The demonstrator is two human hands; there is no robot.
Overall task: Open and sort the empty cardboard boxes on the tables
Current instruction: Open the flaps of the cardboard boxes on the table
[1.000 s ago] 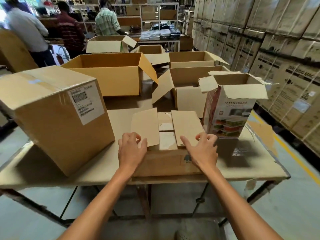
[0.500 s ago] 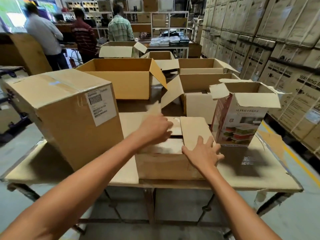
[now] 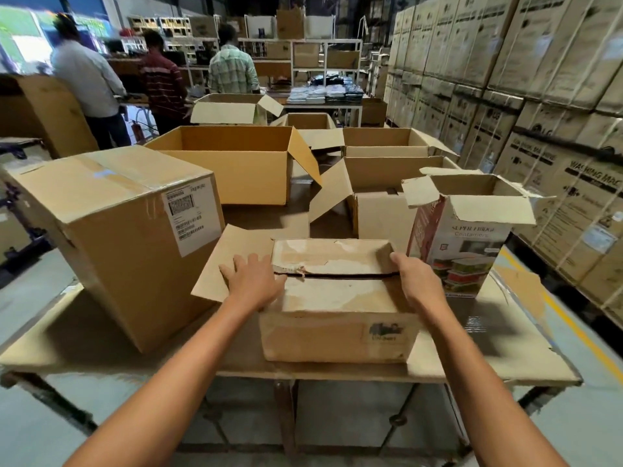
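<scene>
Where boxes [image 3: 337, 318] crowd the table [image 3: 488, 362], perhaps a warehouse.

Matt, torn brown cardboard box [image 3: 337, 318]; glossy printed carton [image 3: 465, 251] beside it

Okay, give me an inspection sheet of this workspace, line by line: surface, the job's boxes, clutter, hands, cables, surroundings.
Surface: table covered in cardboard sheet, torn at the right edge.
Job's things: small box at the near edge, left outer flap folded out, inner flaps nearly flat with a slit between; sealed box with shipping label at left; printed container box open at right; large open box and more open boxes behind.
Clutter: nothing seen.
Hands: left hand flat on the small box's left flap; right hand on its right edge.
Cables: nothing seen.
Surroundings: stacked cartons along the right wall; three people with backs turned at far benches; yellow floor line at right.
</scene>
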